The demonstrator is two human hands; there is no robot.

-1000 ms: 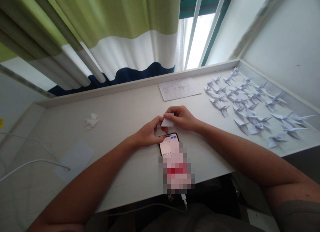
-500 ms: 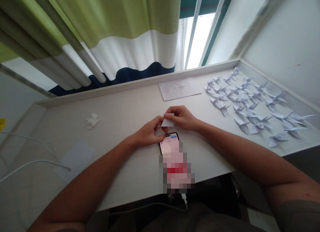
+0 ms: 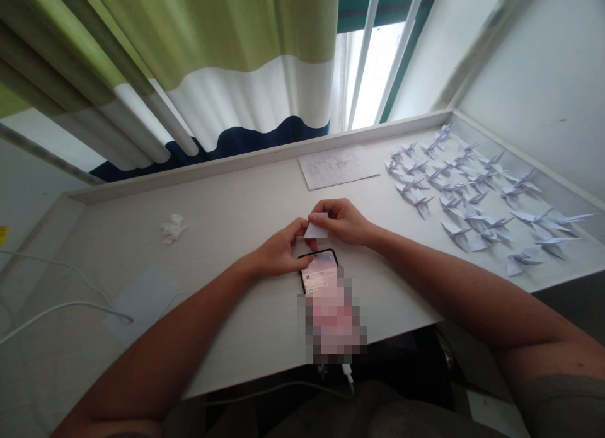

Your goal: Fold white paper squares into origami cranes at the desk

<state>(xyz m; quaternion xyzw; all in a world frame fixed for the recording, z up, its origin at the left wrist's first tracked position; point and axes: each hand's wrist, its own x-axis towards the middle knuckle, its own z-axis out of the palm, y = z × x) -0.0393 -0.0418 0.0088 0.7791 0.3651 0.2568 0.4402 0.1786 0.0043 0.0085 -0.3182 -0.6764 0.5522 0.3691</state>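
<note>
A small folded piece of white paper (image 3: pixel 317 229) is pinched between the thumb and fingers of my right hand (image 3: pixel 344 220). My left hand (image 3: pixel 280 250) has its fingers against the left side of that paper, partly hidden behind it. Its thumb stretches away from the paper to the top of a phone (image 3: pixel 324 277). The phone lies on the table just below both hands with its screen lit, and its lower part is blurred out.
Several folded paper cranes (image 3: pixel 456 187) stand on the right of the white table (image 3: pixel 236 205). A printed sheet (image 3: pixel 338 167) lies at the back. Crumpled tissue (image 3: pixel 174 229), a white sheet (image 3: pixel 142 304) and a white cable (image 3: pixel 70 304) are at left. Another charging cable (image 3: pixel 348 374) hangs below the phone.
The phone's screen now shows different content. Both hands and the folded paper have kept almost the same place, and the view has shifted very slightly.
</note>
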